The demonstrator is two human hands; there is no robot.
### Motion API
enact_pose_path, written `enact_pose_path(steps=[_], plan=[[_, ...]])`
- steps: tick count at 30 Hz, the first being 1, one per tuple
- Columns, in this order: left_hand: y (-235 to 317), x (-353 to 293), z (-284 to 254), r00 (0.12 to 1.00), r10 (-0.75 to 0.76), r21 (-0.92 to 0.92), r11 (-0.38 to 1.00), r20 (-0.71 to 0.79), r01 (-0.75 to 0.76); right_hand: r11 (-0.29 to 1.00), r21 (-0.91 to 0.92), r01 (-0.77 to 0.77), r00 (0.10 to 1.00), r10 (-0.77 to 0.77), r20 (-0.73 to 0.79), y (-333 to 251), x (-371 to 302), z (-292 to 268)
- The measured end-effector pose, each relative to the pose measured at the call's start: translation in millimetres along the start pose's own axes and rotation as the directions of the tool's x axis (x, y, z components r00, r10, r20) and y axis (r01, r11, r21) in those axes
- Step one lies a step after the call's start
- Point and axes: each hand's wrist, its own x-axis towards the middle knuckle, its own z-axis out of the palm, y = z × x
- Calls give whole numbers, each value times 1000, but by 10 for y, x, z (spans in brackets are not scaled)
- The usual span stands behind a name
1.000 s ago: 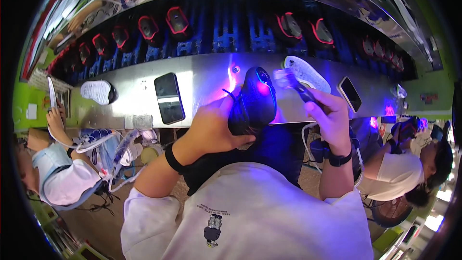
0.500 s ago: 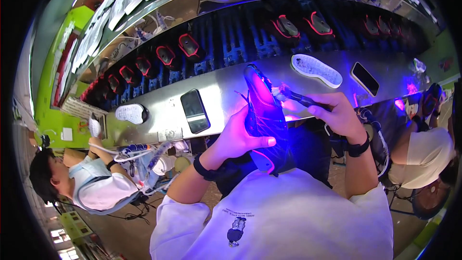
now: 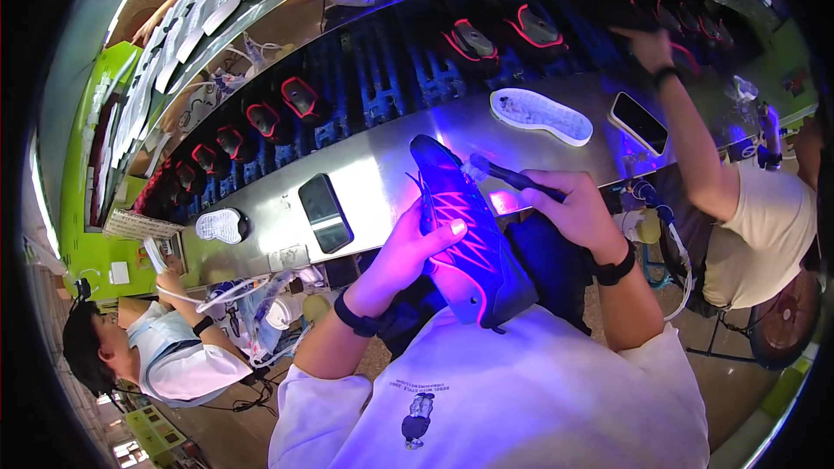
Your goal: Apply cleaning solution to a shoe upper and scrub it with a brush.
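Note:
A dark shoe upper (image 3: 491, 265) with glowing pink zigzag lacing is lit by violet light in front of my chest, its toe pointing away from me. My left hand (image 3: 401, 250) grips it from the left side, thumb laid across the lacing. In my right hand (image 3: 569, 208) is a dark-handled brush (image 3: 512, 177), closed in the fingers. The pale bristles touch or nearly touch the edge near the toe; which one I cannot tell. Just beyond, a white shoe sole (image 3: 543, 117) lies on the metal bench.
Two phones, one at left (image 3: 327, 213) and one at right (image 3: 639, 123), lie on the metal bench (image 3: 261, 247). Behind it runs a dark conveyor (image 3: 369, 87) carrying several shoes. Another sole (image 3: 221, 226) sits far left. Co-workers sit on both sides; the right one's arm (image 3: 691, 126) reaches over the conveyor.
The shoe upper has rolled in my left hand, bringing its lacing into view. My right hand and brush have shifted slightly left. A co-worker's arm now reaches in from the right.

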Motion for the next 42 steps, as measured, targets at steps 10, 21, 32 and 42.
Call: enact_pose_path(steps=[10,21,32,42], plan=[[19,98,-180,987,79,27,997,-138,-76,968,-19,-249,922,243,301,61,-313,-370],[-81,-58,-381,967,116,-48,990,-229,-131,968,-212,-136,955,185,231,-286,-625,-300],[-52,-342,-395,955,-88,-364,931,-283,-23,911,-411,-42,971,134,198,-657,-436,-237],[224,-403,-235,978,-200,-605,786,-57,126,899,-405,167,981,-111,158,-978,-175,-330]])
